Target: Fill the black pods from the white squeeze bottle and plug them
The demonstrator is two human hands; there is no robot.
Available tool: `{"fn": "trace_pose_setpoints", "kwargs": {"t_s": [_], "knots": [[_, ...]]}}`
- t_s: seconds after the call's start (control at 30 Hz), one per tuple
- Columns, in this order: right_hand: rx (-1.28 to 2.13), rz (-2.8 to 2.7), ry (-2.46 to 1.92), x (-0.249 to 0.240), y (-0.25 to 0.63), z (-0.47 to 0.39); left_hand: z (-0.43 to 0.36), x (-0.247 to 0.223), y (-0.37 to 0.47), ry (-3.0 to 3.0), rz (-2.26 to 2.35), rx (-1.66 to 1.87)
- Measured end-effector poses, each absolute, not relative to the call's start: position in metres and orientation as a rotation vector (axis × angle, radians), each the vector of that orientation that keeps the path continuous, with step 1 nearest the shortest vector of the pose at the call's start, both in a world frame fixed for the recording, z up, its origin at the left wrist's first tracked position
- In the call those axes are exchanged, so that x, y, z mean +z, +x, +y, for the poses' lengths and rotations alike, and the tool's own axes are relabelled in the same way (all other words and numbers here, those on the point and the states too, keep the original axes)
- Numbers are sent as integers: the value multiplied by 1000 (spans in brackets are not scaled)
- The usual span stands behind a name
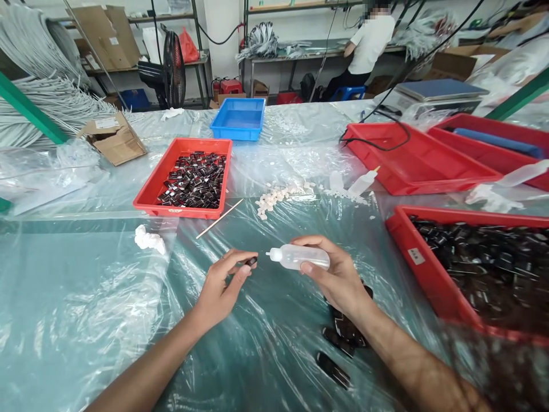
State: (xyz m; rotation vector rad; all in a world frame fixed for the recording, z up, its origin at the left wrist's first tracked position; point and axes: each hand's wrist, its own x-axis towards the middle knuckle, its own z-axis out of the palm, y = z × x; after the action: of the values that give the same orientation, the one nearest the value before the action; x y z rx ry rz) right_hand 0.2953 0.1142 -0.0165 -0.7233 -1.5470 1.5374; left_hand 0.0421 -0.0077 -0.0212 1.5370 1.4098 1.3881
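Note:
My left hand (223,285) pinches a small dark piece (251,261) between thumb and fingertips. Facing it, my right hand (338,274) is wrapped round a translucent squeeze bottle (300,257), held level with its white nozzle toward the dark piece; a small gap separates them. Several larger dark pieces (333,369) lie on the plastic-covered table below my right hand and are partly hidden by my right forearm. Beyond my hands, a pile of small whitish bits (272,197) lies near a thin wooden stick (219,218).
A red tray (144,191) holds small dark pieces; a larger red tray (433,280) at right holds more. Behind are a blue tray (237,133), another red tray (412,163), a second bottle (363,182) and crumpled tissue (149,239). A person (372,43) sits in the background.

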Motion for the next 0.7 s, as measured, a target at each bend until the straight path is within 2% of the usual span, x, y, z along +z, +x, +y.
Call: {"fn": "trace_pose_setpoints", "kwargs": {"t_s": [0.23, 0.5, 0.7], "knots": [[1418, -1763, -656, -14, 299, 124, -7, -28, 41, 1479, 1519, 1430], [1346, -1899, -513, -20, 294, 122, -7, -30, 43, 1826, 1524, 1496], [1065, -1972, -492, -19, 292, 107, -8, -30, 44, 1968, 1506, 1503]]}}
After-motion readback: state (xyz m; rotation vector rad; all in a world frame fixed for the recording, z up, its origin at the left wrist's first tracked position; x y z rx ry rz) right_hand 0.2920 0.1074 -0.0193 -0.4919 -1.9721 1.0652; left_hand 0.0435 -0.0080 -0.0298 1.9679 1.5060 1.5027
